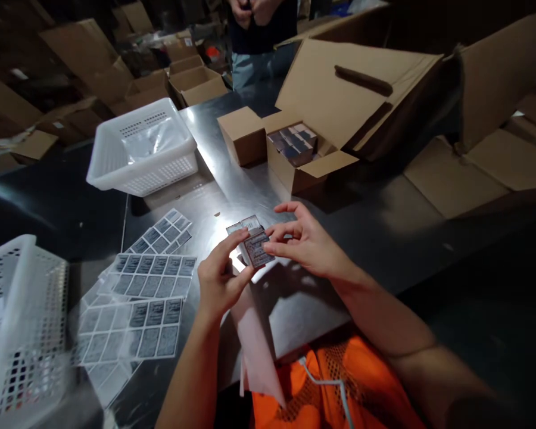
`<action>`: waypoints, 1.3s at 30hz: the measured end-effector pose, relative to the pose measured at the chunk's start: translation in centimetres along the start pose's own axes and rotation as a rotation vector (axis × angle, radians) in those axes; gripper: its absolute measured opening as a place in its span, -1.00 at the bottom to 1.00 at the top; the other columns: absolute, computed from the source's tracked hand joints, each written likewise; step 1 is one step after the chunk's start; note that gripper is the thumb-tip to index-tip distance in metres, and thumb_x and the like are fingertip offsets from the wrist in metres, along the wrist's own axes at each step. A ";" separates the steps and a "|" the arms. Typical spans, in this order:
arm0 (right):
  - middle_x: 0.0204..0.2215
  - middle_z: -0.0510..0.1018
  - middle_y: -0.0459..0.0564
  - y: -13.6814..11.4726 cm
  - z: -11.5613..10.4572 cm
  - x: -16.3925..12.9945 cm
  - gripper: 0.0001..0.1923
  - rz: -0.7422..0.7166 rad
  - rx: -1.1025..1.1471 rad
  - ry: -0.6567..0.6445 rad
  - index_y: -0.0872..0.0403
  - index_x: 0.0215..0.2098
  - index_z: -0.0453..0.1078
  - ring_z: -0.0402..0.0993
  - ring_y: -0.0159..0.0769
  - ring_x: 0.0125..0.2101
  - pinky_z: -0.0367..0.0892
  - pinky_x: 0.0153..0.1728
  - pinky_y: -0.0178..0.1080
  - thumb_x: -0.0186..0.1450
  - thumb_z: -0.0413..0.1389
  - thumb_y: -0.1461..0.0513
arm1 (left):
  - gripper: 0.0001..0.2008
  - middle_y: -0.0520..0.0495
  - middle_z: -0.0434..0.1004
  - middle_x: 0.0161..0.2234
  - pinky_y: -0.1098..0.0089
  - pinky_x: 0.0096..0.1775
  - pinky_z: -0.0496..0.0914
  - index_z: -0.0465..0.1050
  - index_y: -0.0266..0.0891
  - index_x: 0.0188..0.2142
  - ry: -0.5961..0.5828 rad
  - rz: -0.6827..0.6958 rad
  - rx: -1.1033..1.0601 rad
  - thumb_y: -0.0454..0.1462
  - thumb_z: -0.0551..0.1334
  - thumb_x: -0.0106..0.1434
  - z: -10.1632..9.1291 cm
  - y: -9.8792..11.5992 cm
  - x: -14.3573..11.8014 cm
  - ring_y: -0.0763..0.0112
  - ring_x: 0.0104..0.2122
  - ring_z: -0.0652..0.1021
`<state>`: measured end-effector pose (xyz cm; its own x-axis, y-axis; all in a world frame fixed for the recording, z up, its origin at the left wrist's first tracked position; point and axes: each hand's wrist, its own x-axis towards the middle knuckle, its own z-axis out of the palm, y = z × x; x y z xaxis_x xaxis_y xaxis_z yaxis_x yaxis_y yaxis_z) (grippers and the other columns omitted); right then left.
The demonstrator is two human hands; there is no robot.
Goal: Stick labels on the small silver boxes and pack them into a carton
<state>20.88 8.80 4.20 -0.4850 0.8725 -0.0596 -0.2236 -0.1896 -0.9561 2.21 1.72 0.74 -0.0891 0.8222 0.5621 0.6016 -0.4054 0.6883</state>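
Bare steel table right of both hands (open passage), label sheets left, open carton ahead

A shiny steel table (glare at centre) stands among dim stacked cardboard boxes.

White perforated plastic basket cut off by the lower left edge and blurred, print on the grey label sheets too small to read, standing person in dark top cropped at the top edge, small printed box partly covered by fingers, large cardboard carton running off the right edge
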 end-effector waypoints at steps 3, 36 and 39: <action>-0.57 0.49 -0.27 0.1 0.0 0.0 -0.26 0.004 0.009 -0.006 -0.04 -0.04 0.13 0.53 -0.15 0.02 0.48 -0.20 -0.23 -0.04 0.45 0.22 | -0.46 -0.15 0.63 0.03 0.53 -0.69 0.08 0.48 -0.08 0.10 0.007 0.017 0.017 -0.18 0.48 0.12 -0.1 0.2 0.1 0.75 -0.71 0.18; -0.11 0.61 0.06 3.6 5.0 -1.7 -0.56 -0.397 -0.980 -0.348 0.03 0.15 0.32 0.58 -0.14 -0.11 0.47 -0.08 -0.12 0.33 0.25 0.25 | -0.49 -0.09 0.55 -0.07 0.21 0.09 0.36 0.43 -0.19 0.02 0.700 -0.514 0.082 -0.12 0.45 0.09 -1.4 -2.2 1.7 0.22 -0.02 0.54; -0.17 0.65 -0.03 3.3 3.9 -0.6 -0.62 -0.237 -0.867 -0.326 0.00 0.12 0.34 0.63 -0.21 -0.18 0.48 -0.15 -0.19 0.35 0.19 0.30 | -0.52 -0.06 0.58 -0.16 0.17 0.05 0.38 0.45 -0.17 -0.06 0.546 -0.631 -0.026 -0.10 0.45 0.05 -1.6 -2.6 1.7 0.21 -0.10 0.57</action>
<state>17.09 5.91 2.22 -0.7484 0.6522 0.1207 0.2942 0.4896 -0.8208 -0.81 3.51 0.62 -0.7793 0.5917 0.2063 0.2920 0.0517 0.9550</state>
